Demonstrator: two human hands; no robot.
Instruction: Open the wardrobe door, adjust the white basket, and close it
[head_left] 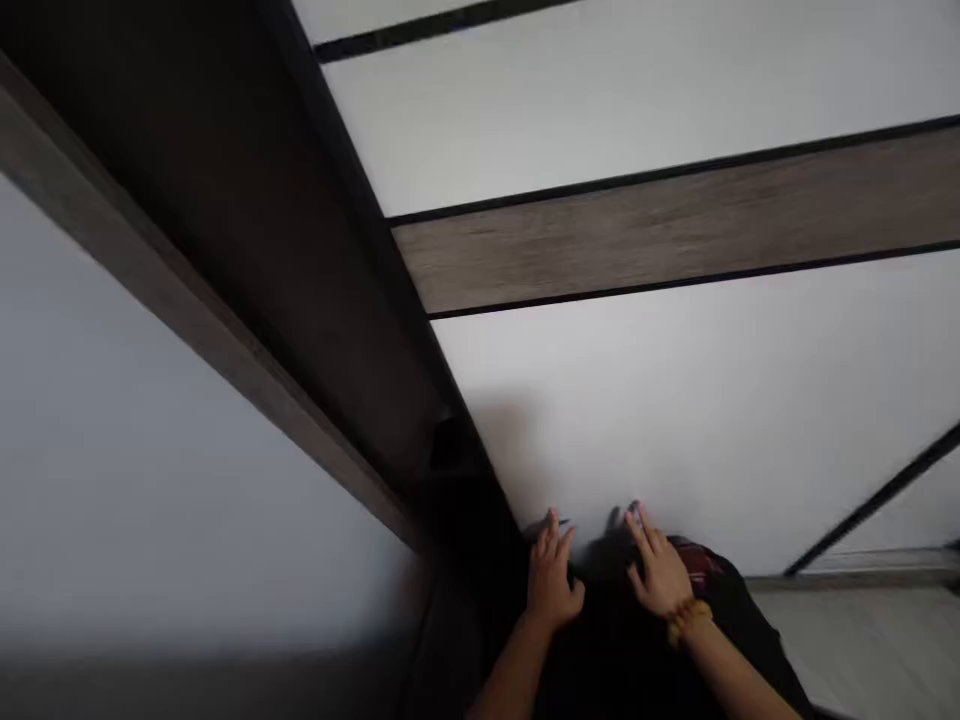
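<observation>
A large door panel (637, 390) with a white surface and a dark frame (405, 280) fills the right side of the head view. My left hand (553, 585) is low by the door's left edge, fingers stretched and apart, fingertips at the white surface. A tiny dark mark shows beside its fingertips; what it is cannot be made out. To its right, my right hand (660, 575), with a beaded bracelet (688, 618) on the wrist, reaches up with extended fingers that seem to touch the same panel. A small pale spot at those fingertips is too small to name.
A wood-grain strip (675, 225) crosses the door between dark lines. Left of the door is a dark recess (247, 210), bordered by a brown wooden edge (217, 330) and a grey-white wall (135, 450). Pale floor (855, 640) shows at bottom right. Dark clothing lies below my hands.
</observation>
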